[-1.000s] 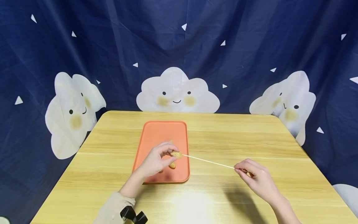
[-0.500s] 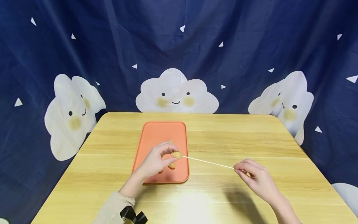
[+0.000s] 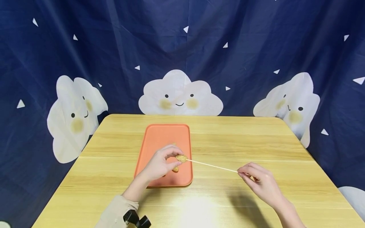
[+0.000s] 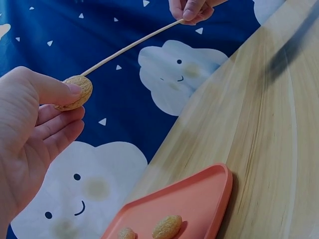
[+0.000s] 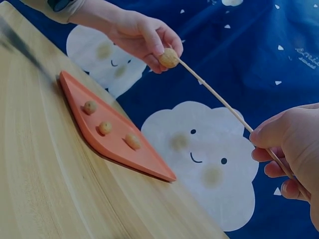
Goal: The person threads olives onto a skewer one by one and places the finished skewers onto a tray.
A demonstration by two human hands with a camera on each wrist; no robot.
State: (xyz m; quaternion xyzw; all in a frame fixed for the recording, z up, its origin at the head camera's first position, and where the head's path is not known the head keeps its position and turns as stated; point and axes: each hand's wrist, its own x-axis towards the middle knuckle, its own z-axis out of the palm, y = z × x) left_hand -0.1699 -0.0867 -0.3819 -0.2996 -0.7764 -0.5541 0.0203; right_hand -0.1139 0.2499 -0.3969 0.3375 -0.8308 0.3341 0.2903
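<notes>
In the head view my left hand (image 3: 159, 163) pinches an oval, wrinkled golden-brown puffed ball (image 3: 181, 158) between thumb and fingers. A thin bamboo skewer (image 3: 212, 165) runs from the ball's right end to my right hand (image 3: 262, 182). The right thumb and fingers grip the skewer near its other end, and its tail passes along under the palm in the right wrist view. How deep the tip sits in the ball (image 4: 79, 93) is hidden. Ball and skewer are held up above the table, with the left hand over the orange tray (image 3: 161, 136).
Three similar balls, one of them here (image 5: 132, 141), lie spaced apart on the tray in the right wrist view. The wooden table (image 3: 242, 139) spreads around it. Behind hangs a dark blue curtain (image 3: 159, 38) with cloud faces. A black device (image 3: 137, 218) sits on the left wrist.
The left hand and the ball have shifted slightly to the right, and the right hand very slightly left, so the visible skewer length is a little shorter. Both grips stay the same.
</notes>
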